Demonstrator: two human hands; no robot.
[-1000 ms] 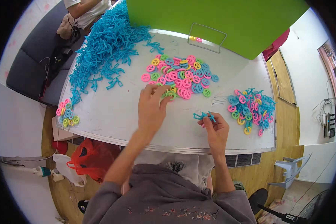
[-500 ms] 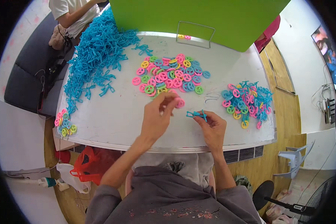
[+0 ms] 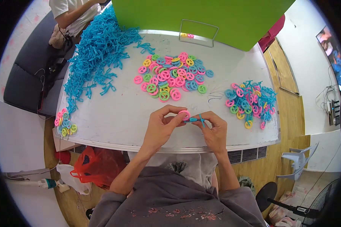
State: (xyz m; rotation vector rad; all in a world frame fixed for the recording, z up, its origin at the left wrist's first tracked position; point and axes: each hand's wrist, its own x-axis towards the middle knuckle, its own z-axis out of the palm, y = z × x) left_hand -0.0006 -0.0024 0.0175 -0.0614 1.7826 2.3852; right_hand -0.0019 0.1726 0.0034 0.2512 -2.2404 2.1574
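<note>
Between thumb and fingers, my left hand [image 3: 161,126] pinches a pink plastic spoked wheel [image 3: 184,115]. My right hand [image 3: 215,130] grips a blue plastic forked piece [image 3: 202,120] with a crossbar. The two parts meet in front of me over the near half of the table; fingers partly hide the contact, so I cannot tell whether they are joined. Beyond my hands lies a heap of loose wheels [image 3: 171,81] in pink, blue, green and yellow. To the right, a pile of blue pieces with wheels on them [image 3: 251,101] rests on the table.
A large mound of blue forked pieces [image 3: 98,45] covers the table's left side. Several small wheels [image 3: 65,123] sit at the near left corner. A green board [image 3: 201,17] with a wire frame [image 3: 198,33] stands at the back. Another person's arm [image 3: 77,13] shows at far left.
My left hand has brought the pink wheel nearer and to the right, against the blue piece. My right hand has shifted slightly left and turned the piece.
</note>
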